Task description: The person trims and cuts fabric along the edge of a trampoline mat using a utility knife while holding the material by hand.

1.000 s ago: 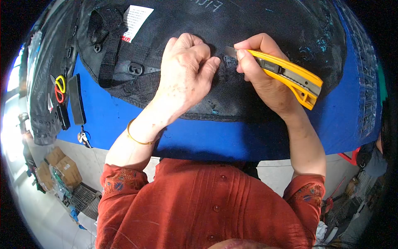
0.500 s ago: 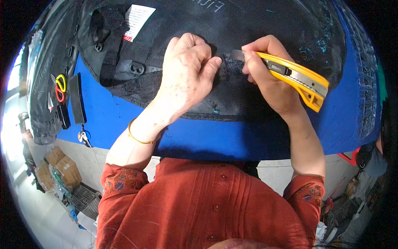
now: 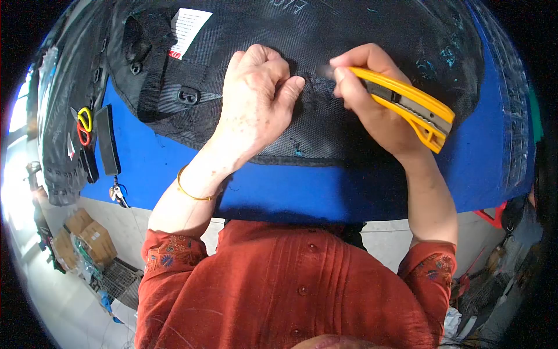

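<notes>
Black mesh fabric [image 3: 279, 148] with straps and a white label [image 3: 190, 29] lies spread over the blue table surface. My left hand [image 3: 258, 96] rests on it, fingers curled and thumb pressed in, gripping a fold of the mesh. My right hand [image 3: 378, 96] is closed round a yellow utility knife [image 3: 427, 110], its handle slanting down to the right. The knife's blade points left toward the left thumb, over the fabric, and looks blurred. Whether the blade touches the mesh I cannot tell.
On the left of the blue table [image 3: 302, 192] lie scissors [image 3: 85, 123] with yellow and red handles, a black strip [image 3: 108, 139] and keys [image 3: 118, 193]. Cardboard boxes [image 3: 93, 235] and a wire basket [image 3: 122, 276] stand on the floor at lower left.
My right hand and the knife have moved slightly left and up. My left hand keeps its grip, and the fabric has shifted a little to the left in view.
</notes>
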A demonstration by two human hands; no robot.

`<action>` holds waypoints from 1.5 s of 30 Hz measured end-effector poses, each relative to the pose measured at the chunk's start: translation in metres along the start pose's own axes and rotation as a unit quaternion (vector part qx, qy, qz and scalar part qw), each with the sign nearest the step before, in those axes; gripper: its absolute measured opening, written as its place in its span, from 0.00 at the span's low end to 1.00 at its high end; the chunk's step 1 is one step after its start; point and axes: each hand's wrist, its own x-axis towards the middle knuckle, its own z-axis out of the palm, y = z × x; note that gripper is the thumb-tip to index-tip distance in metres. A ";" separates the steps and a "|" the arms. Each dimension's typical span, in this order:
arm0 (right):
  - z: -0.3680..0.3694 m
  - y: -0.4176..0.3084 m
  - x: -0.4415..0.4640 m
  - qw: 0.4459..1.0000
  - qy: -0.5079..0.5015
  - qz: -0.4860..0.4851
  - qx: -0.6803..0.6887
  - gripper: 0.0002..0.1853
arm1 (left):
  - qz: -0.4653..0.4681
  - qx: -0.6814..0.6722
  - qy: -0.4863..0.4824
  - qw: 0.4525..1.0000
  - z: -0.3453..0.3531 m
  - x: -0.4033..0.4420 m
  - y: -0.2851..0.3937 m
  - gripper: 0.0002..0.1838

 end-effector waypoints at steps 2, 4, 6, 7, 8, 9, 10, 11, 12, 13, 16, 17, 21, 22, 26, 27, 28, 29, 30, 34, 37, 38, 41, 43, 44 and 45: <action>-0.002 -0.004 0.000 0.999 0.023 0.027 0.018 0.05 | 0.001 -0.002 0.002 1.000 0.000 0.000 0.000 0.08; -0.001 0.000 -0.002 1.000 0.001 0.013 0.015 0.05 | 0.009 0.003 0.006 1.000 0.000 0.000 0.000 0.08; 0.001 0.004 -0.002 0.999 -0.030 -0.024 -0.001 0.05 | 0.009 0.002 0.006 1.000 0.001 0.000 -0.002 0.08; 0.003 0.004 -0.002 1.000 -0.001 -0.012 -0.010 0.05 | 0.008 0.001 0.005 1.000 0.002 0.000 -0.002 0.08; 0.004 0.003 -0.001 0.999 0.028 -0.002 -0.018 0.05 | 0.009 -0.001 0.005 1.000 0.002 0.000 -0.002 0.08; 0.002 0.000 0.001 0.998 0.047 0.001 -0.042 0.05 | 0.008 0.000 0.003 1.000 0.001 0.000 -0.001 0.08; 0.000 0.000 0.001 0.999 0.035 -0.004 -0.010 0.05 | 0.008 0.002 0.002 1.000 0.001 0.000 -0.001 0.07; -0.002 0.001 0.001 0.999 0.023 -0.009 0.023 0.05 | 0.009 0.002 0.002 1.000 0.000 0.000 -0.001 0.07; -0.006 -0.004 -0.001 1.000 -0.004 0.008 0.020 0.04 | 0.010 0.003 0.003 1.000 0.000 0.000 -0.001 0.07; -0.005 0.002 -0.001 1.000 -0.021 -0.015 0.014 0.05 | 0.011 0.005 0.004 1.000 0.000 0.000 -0.001 0.07; 0.002 0.004 0.000 1.000 0.013 -0.016 -0.020 0.06 | 0.018 0.012 0.010 1.000 0.001 0.000 -0.001 0.07; 0.004 0.005 0.001 0.999 0.039 -0.008 -0.011 0.07 | 0.018 0.011 0.010 1.000 0.001 0.000 -0.001 0.07; -0.003 -0.002 0.002 1.000 0.023 0.003 0.017 0.05 | 0.012 0.005 0.005 1.000 0.001 0.000 -0.001 0.07; -0.002 -0.002 0.002 1.000 0.023 0.002 0.017 0.05 | 0.011 0.003 0.005 1.000 0.001 0.000 -0.001 0.07; 0.000 0.005 0.001 0.999 -0.030 -0.025 0.002 0.04 | 0.006 0.001 0.006 1.000 0.002 0.000 0.000 0.07; 0.002 0.005 0.002 1.000 -0.006 -0.023 0.008 0.04 | 0.006 0.004 0.005 1.000 0.001 0.000 0.000 0.07; 0.003 0.005 0.004 0.999 0.019 -0.022 0.014 0.04 | 0.005 0.007 0.004 1.000 0.001 0.000 0.001 0.07; 0.003 0.005 0.006 0.999 0.039 -0.030 -0.010 0.04 | 0.005 0.007 0.004 1.000 0.001 0.000 0.001 0.07; 0.001 0.003 0.007 0.999 0.039 -0.030 -0.010 0.04 | 0.004 0.009 0.002 1.000 0.001 0.001 0.001 0.07; 0.002 0.002 0.005 0.999 0.002 0.004 0.031 0.05 | 0.010 0.011 0.003 1.000 0.001 0.000 0.000 0.07; 0.002 0.003 0.004 1.000 0.006 -0.005 0.002 0.04 | 0.016 0.009 0.006 1.000 0.002 0.001 -0.002 0.07; 0.001 0.003 0.005 1.000 -0.005 -0.019 0.000 0.04 | 0.022 0.009 0.005 1.000 0.002 0.001 -0.003 0.07; -0.003 0.007 0.005 0.999 -0.022 -0.048 -0.016 0.03 | 0.019 0.012 0.007 1.000 0.002 0.001 -0.002 0.08; -0.003 0.007 0.004 0.997 -0.026 -0.063 -0.030 0.03 | 0.020 0.011 0.007 1.000 0.002 0.001 -0.001 0.07; -0.003 0.007 0.004 0.997 -0.020 -0.068 -0.028 0.03 | 0.020 0.010 0.007 1.000 0.002 0.001 -0.001 0.07; -0.003 0.006 0.003 0.997 -0.013 -0.074 -0.025 0.03 | 0.020 0.011 0.008 1.000 0.002 0.001 -0.001 0.07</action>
